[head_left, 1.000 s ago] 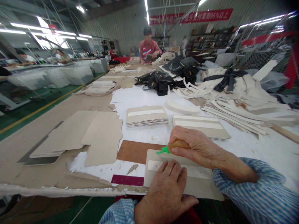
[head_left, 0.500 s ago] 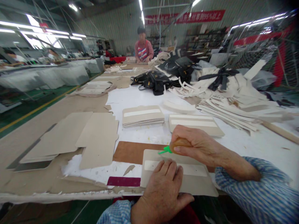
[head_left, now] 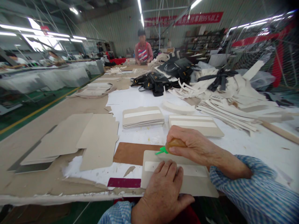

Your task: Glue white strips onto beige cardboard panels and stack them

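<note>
My left hand (head_left: 163, 189) lies flat with fingers stretched out on a beige panel (head_left: 198, 183) at the table's front edge. A white strip (head_left: 190, 170) runs across that panel, partly under my fingers. In my right hand (head_left: 193, 146) is a brownish squeeze bottle (head_left: 176, 144) with a green nozzle (head_left: 162, 150), its fingers wrapped round the body. The nozzle points down and left at the panel's upper left part; whether its tip touches is not clear. Beneath the panel, a brown sheet (head_left: 130, 153) sticks out to the left.
Two stacks of beige panels with white strips, a left stack (head_left: 142, 121) and a right stack (head_left: 193, 129), lie beyond my hands. Larger beige pieces (head_left: 100, 140) spread at left, near a maroon strip (head_left: 123, 182). Black bags (head_left: 156, 81) and pale strips (head_left: 229, 115) pile up farther back. A person (head_left: 143, 51) stands at the far end.
My right hand has shifted slightly left with the squeeze bottle, carrying the nozzle along the panel's upper part. My left hand stays in place on the panel.
</note>
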A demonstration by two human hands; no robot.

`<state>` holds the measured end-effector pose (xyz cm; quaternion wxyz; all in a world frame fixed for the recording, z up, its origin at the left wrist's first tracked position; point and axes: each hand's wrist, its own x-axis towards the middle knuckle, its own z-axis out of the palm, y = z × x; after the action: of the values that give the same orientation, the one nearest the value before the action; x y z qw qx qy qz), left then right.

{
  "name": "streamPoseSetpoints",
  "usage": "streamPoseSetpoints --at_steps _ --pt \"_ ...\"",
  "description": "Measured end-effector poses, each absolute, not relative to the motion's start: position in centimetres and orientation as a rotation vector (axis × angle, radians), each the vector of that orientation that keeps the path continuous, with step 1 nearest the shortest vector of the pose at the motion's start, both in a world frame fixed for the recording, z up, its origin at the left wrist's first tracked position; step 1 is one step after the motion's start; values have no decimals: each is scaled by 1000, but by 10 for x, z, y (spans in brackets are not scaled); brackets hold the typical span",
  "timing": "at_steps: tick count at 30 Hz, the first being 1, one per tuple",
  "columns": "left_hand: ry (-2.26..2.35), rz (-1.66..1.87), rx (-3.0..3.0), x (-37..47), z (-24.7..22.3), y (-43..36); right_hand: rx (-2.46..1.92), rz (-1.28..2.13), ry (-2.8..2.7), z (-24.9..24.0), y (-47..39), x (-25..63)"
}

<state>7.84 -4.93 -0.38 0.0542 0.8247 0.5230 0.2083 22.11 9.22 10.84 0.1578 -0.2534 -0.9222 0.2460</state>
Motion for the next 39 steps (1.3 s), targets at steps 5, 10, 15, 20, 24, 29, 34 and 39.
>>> streamPoseSetpoints --at_steps 5,10,15,20,24,29,34,39 --pt "1582 617 2510 78 -3 -48 -818 701 -2625 110 95 235" --pt "1590 623 2520 77 -4 -48 -862 714 -2609 111 95 245" --pt "1588 608 2526 78 -4 -49 -893 725 -2576 110 95 254" --pt "1598 618 2519 78 -6 -49 -900 735 -2565 111 94 256" --pt "1591 636 2529 77 -8 -48 -889 723 -2567 113 92 251" --pt "1598 636 2521 77 -9 -49 -907 745 -2573 114 92 253" --pt "1586 614 2511 78 -8 -49 -1024 744 -2550 110 94 267" --pt "1582 555 2529 78 -6 -48 -1048 793 -2506 105 96 279"
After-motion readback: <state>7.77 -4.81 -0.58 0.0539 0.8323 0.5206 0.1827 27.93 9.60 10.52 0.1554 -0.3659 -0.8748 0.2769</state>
